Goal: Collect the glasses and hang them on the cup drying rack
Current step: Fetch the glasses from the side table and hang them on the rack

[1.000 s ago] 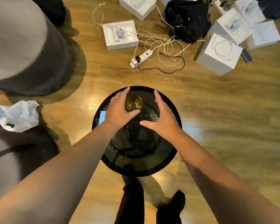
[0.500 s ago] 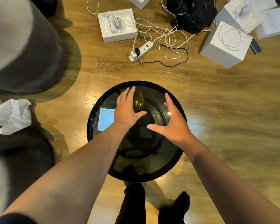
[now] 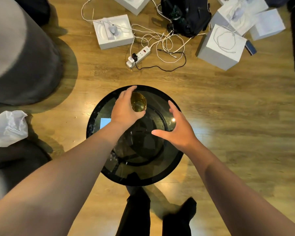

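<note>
Now left hand grips glass near table edge

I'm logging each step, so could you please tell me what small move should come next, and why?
Probably lift the glass straight up off the table. The left hand already curls round it, while the right hand hovers open and apart, holding nothing. No rack is in view.
</note>
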Demonstrator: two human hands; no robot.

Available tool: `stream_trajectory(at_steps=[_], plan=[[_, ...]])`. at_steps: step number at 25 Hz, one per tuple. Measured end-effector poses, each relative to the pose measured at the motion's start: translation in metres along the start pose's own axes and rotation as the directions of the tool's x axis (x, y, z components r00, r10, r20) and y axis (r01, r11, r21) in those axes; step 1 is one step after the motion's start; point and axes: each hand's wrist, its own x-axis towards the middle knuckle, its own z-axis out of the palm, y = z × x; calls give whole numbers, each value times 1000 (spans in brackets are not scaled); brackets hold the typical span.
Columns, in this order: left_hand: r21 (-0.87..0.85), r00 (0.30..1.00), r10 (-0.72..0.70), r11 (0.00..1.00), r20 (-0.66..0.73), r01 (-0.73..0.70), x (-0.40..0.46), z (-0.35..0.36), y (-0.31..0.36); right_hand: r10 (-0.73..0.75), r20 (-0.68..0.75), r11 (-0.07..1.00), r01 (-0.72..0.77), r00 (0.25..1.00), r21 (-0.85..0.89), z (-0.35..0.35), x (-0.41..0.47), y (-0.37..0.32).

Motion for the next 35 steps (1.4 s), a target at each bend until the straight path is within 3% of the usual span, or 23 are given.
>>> stream_trajectory(at_steps=[9, 14, 22, 29, 32, 35], plan=[[43, 946, 318, 946, 66, -321, -76, -89, 179, -111, -98, 989, 120, 989, 85, -91, -68, -70], [81, 867, 488, 864, 103, -497, -118, -120, 290, -168, -244, 963, 212, 955, 168, -152, -125, -101], [59, 733, 654, 737, 188, -673, -210, -107, 434, -174, -459, 910, 320, 871, 262, -258, -237, -105], [-240, 609, 726, 684, 320, -689, -322, -81, 524, -99, -657, 896, 354, 747, 267, -343, -376, -64], [-284, 547, 757, 646, 357, -709, -373, -64, 560, -66, -732, 893, 367, 678, 259, -374, -443, -43], [-325, 528, 781, 621, 333, -714, -422, -44, 607, -65, -812, 901, 384, 580, 202, -406, -518, -24]])
